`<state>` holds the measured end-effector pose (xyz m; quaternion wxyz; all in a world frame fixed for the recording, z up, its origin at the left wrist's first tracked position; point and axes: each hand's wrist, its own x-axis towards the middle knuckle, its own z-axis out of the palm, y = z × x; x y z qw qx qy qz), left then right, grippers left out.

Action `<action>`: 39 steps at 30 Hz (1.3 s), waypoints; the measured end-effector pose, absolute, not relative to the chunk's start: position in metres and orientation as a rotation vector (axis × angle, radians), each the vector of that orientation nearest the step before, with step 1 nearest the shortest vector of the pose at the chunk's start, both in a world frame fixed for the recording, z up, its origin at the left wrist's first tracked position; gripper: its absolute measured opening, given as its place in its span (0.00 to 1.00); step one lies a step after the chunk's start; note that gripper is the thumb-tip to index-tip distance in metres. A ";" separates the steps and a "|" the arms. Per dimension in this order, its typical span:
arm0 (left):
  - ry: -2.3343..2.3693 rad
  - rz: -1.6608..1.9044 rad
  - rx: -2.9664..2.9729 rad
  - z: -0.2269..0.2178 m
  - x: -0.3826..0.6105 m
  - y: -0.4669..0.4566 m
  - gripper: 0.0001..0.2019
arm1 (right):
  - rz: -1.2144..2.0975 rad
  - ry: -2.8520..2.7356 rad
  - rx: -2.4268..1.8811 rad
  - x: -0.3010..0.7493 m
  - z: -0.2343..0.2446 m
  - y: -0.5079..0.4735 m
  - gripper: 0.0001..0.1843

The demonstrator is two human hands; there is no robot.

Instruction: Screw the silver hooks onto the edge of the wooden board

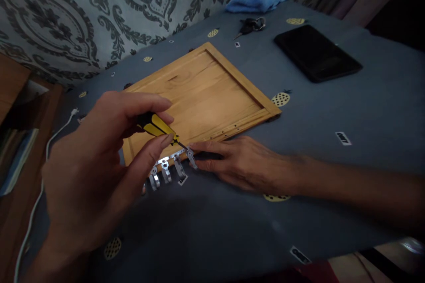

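Observation:
My left hand (96, 154) is closed around a small yellow and black screwdriver (158, 127), whose handle is partly hidden by the fingers. Its tip meets the right end of a silver metal hook rail (165, 162) with several hooks. That rail lies along the near edge of a framed wooden board (195, 86). Thumb and forefinger of my right hand (244, 161) close on the rail's rightmost hook. Small dark holes dot the board's edge just above this hand. Behind my left hand, the rail's left end is hidden.
A black tablet or phone (317, 53) lies at the right on the grey-blue pineapple-print tablecloth (375, 101). Keys (249, 26) and a blue cloth (257, 1) are at the back, by the patterned wall. A white cable (44, 163) runs down the left, beside a wooden shelf (36, 216).

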<state>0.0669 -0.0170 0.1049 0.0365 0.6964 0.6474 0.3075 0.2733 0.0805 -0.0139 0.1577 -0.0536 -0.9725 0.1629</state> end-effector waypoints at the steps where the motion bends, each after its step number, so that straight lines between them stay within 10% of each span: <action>1: 1.981 0.936 2.153 0.104 0.066 -0.017 0.13 | 0.462 -2.786 -0.156 0.273 -0.014 0.080 0.21; 39: 1.951 0.894 2.270 0.094 0.064 -0.017 0.15 | 0.409 -2.750 -0.119 0.271 -0.014 0.080 0.20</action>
